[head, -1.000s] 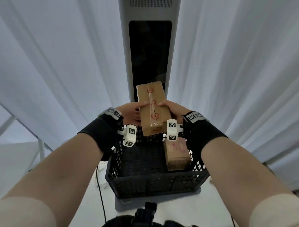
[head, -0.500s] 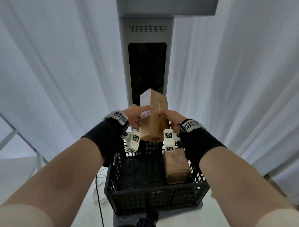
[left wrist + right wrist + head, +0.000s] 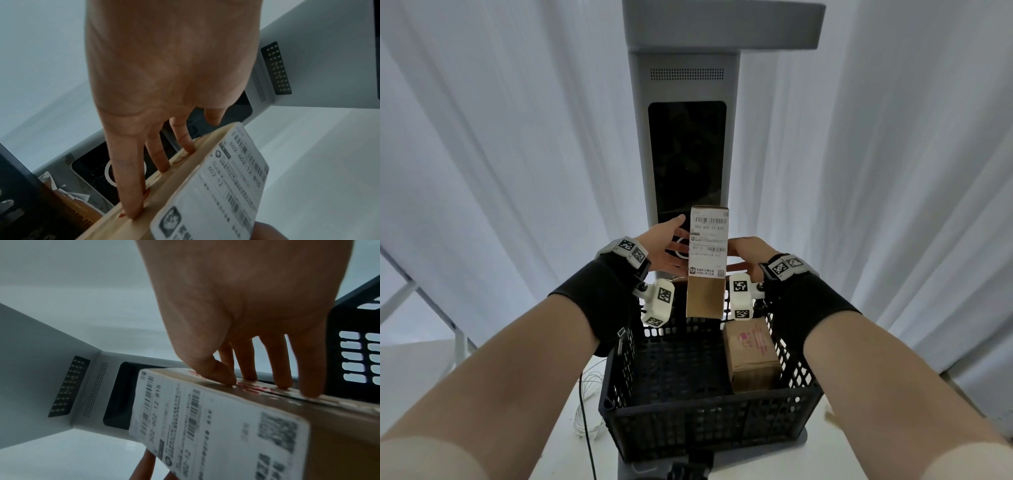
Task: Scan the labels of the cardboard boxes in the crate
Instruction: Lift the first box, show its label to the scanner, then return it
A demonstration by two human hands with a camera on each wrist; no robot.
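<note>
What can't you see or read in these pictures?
- Small print on the held box's label: too small in the head view, blurred in both wrist views.
- Far side of that box: hidden by the box itself.
- Pink print on the second box in the crate: too small.
- Right hand thumb: behind the box.
</note>
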